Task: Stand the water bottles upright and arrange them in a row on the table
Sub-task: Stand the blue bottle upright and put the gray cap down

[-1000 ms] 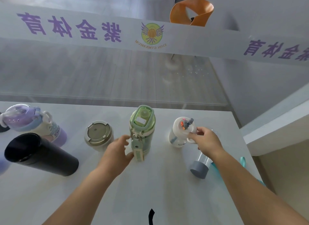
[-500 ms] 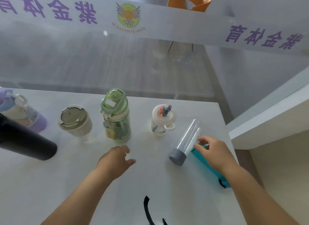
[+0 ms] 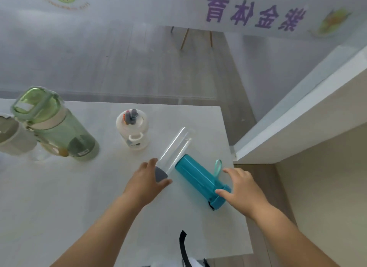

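Left hand (image 3: 146, 182): curling around the grey cap end of the clear bottle (image 3: 174, 147); thumb and fingers touching the cap, not visibly clamped shut.
Right hand (image 3: 241, 189): fingers spread apart, closing on the lid end of the teal bottle (image 3: 198, 177); thumb tip touching the lid, other fingers just beside the carry loop (image 3: 217, 167).
Clear bottle: lying on the table (image 3: 59, 207); long axis running from the left palm away and to the right, open-looking far end pointing forward.
Teal bottle: lying flat, long axis running from the right palm forward and to the left; base end just beside the clear bottle's body, contact not resolvable.
Nearer hand: left for clear, right for teal; each already sitting at a cap end.
Coming move, judged: tipping each bottle up about the end far from the hand; the converging bodies risking a knock.
Standing already: green bottle (image 3: 57, 125) and small white bottle (image 3: 133, 130), forward and left of the left hand.
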A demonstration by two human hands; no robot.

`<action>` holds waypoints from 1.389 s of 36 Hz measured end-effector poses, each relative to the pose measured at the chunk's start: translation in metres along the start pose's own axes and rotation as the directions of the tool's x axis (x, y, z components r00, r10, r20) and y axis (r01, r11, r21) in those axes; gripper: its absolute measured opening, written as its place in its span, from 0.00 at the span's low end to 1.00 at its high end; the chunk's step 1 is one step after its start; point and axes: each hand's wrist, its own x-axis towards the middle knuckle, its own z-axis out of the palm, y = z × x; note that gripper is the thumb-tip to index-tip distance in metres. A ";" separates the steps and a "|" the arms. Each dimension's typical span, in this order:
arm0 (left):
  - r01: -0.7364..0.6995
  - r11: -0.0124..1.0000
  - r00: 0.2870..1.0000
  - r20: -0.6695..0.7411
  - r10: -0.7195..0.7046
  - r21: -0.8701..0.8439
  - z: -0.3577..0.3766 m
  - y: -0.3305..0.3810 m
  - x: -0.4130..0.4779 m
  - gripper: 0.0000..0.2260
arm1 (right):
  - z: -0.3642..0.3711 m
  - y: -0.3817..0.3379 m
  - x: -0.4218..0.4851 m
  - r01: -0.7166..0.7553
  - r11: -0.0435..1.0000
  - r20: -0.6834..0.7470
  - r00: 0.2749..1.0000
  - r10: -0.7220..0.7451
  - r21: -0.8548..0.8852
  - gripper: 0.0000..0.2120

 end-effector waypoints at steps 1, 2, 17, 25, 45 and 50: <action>0.011 1.000 1.000 -0.004 -0.011 -0.002 0.005 0.002 0.000 0.34 | 0.002 0.004 -0.001 -0.001 1.000 0.021 1.000 0.001 -0.002 0.34; 0.027 1.000 1.000 -0.007 -0.027 -0.007 0.009 0.004 0.001 0.34 | 0.004 0.007 -0.002 0.000 1.000 0.043 0.999 0.000 -0.003 0.36; 0.054 0.994 0.982 -0.175 -0.070 -0.097 0.018 0.007 -0.021 0.28 | 0.033 0.018 -0.002 0.068 0.994 0.157 0.984 -0.081 0.091 0.36; -0.227 0.940 0.870 -0.488 0.077 -0.257 -0.002 0.026 -0.040 0.25 | 0.030 0.022 -0.002 0.059 0.978 0.078 0.994 -0.076 0.201 0.31; -0.447 0.886 0.819 -0.455 0.350 -0.124 -0.046 0.059 -0.044 0.26 | -0.060 -0.005 0.033 0.215 0.959 -0.380 0.915 -0.131 0.187 0.35; -0.473 0.876 0.818 -0.419 0.395 -0.097 -0.051 0.058 -0.043 0.26 | -0.072 -0.027 0.051 0.296 0.955 -0.293 0.916 -0.274 0.033 0.35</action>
